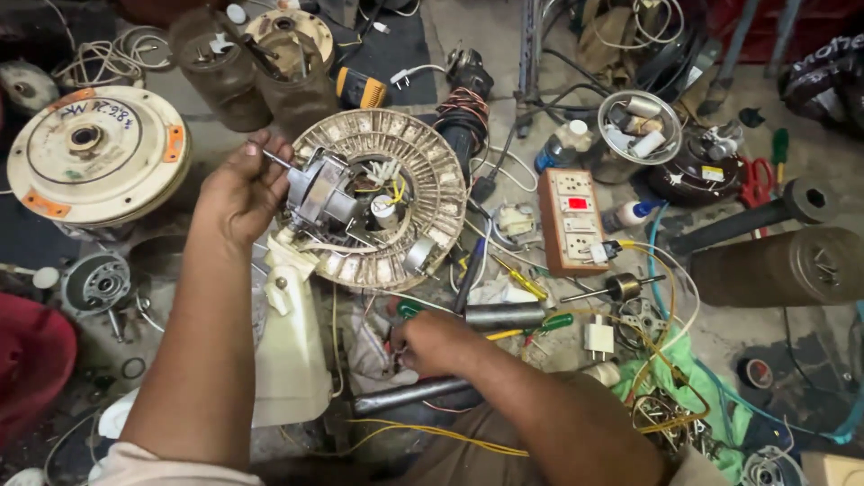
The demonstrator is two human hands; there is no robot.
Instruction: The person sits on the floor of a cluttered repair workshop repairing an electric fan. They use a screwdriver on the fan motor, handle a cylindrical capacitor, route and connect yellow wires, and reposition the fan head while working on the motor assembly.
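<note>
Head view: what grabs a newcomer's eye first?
The round slotted fan housing at centre, wiring exposed, with the left hand gripping its metal motor. Below it, the right hand rests among tools by a green-handled screwdriver. Right of the housing lies an orange socket board.

Socket board (573,220) lies right of fan motor (378,211)

Cluttered floor (810,175): socket board (573,220), tools, wires.
</note>
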